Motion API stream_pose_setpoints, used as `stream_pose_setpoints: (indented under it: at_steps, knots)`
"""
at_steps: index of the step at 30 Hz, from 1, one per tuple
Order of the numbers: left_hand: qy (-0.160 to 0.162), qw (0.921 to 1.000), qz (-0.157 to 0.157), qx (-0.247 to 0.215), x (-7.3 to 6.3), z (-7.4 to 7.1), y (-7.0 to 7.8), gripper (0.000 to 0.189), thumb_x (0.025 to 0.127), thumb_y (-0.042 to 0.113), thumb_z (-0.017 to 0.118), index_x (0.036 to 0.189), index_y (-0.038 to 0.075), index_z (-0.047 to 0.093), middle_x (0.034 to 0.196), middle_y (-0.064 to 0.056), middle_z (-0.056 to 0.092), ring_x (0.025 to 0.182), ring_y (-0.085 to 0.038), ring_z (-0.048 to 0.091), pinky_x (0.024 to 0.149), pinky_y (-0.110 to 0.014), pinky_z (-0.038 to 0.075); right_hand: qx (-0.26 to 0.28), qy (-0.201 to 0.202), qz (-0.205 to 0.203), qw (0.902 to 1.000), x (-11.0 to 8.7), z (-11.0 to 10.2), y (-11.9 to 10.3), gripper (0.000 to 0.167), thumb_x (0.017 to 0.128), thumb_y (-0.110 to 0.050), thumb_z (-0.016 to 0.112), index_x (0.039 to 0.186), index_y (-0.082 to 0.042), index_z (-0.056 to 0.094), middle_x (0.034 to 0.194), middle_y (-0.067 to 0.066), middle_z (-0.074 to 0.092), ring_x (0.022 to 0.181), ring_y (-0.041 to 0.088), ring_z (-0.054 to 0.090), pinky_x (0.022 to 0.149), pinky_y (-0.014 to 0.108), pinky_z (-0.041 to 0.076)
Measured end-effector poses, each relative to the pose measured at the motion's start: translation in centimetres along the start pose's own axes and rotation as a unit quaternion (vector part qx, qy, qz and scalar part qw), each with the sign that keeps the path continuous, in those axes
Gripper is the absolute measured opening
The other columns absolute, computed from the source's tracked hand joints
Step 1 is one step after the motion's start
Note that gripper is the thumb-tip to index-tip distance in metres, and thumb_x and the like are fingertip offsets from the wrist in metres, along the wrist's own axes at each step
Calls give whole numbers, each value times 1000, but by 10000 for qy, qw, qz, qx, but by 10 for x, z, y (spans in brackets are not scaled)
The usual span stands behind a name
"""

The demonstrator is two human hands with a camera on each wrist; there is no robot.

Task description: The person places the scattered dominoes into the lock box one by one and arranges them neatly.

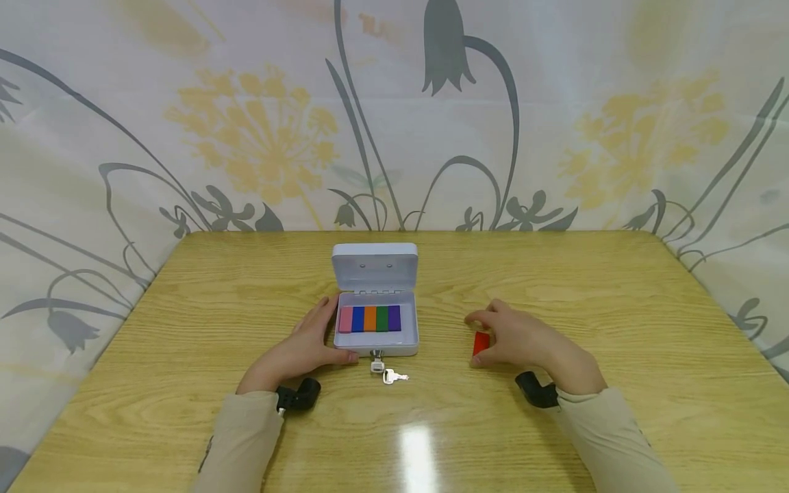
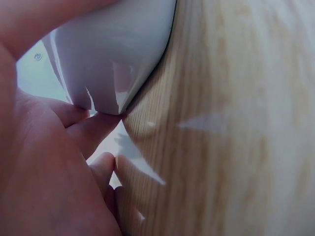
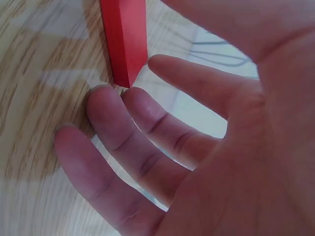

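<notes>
A white metal cash box (image 1: 407,340) stands with its lid (image 1: 374,270) raised. Inside lie several colored blocks in a row: pink (image 1: 346,320), blue (image 1: 358,320), orange (image 1: 370,319), green (image 1: 382,319) and purple (image 1: 394,318). My left hand (image 1: 308,346) holds the box's left side, thumb at the front and fingertips against the back left corner. On the table to the right is a red block (image 1: 481,343), partly hidden by my right hand (image 1: 520,337). The right thumb and fingers are spread about it, with a gap between the index finger and the block in the head view.
One key (image 1: 377,366) sits in the lock at the box's front. Another key (image 1: 395,376) lies on the wooden table (image 1: 382,438) just before it. Black wrist cameras (image 1: 300,395) stick out from both sleeves. A patterned cloth wall (image 1: 394,137) rises behind the table.
</notes>
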State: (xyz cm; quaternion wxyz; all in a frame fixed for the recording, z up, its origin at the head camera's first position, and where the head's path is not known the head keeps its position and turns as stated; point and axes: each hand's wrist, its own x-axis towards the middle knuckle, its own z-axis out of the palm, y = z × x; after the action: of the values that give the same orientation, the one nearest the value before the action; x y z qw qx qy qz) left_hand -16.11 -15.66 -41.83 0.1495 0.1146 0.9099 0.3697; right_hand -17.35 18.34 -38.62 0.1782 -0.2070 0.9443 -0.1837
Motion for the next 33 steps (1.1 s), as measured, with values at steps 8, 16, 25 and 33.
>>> stream_pose_setpoints:
  at_steps: [8, 16, 25, 33]
  knots:
    - [7, 10000, -25, 2, 1, 0, 0, 111, 64, 49, 75, 145, 23, 4, 148, -14, 3, 133, -34, 2, 99, -58, 10, -142, 29, -38, 9999, 3, 3, -1, 63, 71, -29, 75, 126, -13, 50, 92, 2, 45, 70, 14, 45, 61, 28, 39]
    - [10, 10000, -44, 15, 0, 0, 0, 110, 64, 49, 75, 145, 23, 4, 148, -14, 3, 133, -33, 1, 100, -58, 10, -142, 406, -156, 9990, 9, 9, -1, 54, 73, -30, 73, 120, -13, 55, 95, 1, 46, 68, 13, 45, 60, 27, 39]
    - [16, 10000, -13, 7, 0, 0, 0, 110, 65, 48, 74, 145, 25, 3, 148, -14, 3, 133, -33, 1, 99, -59, 10, -179, 417, -219, 9987, 6, 5, 3, 53, 73, -28, 73, 120, -10, 55, 103, 6, 45, 76, 15, 49, 67, 32, 42]
    - [20, 10000, -8, 6, -1, 0, 1, 110, 65, 48, 74, 145, 23, 3, 148, -14, 3, 133, -33, 1, 100, -58, 9, -294, 576, -194, 9977, 6, 4, 3, 46, 74, -25, 73, 114, -8, 58, 95, 4, 47, 72, 16, 46, 66, 32, 40]
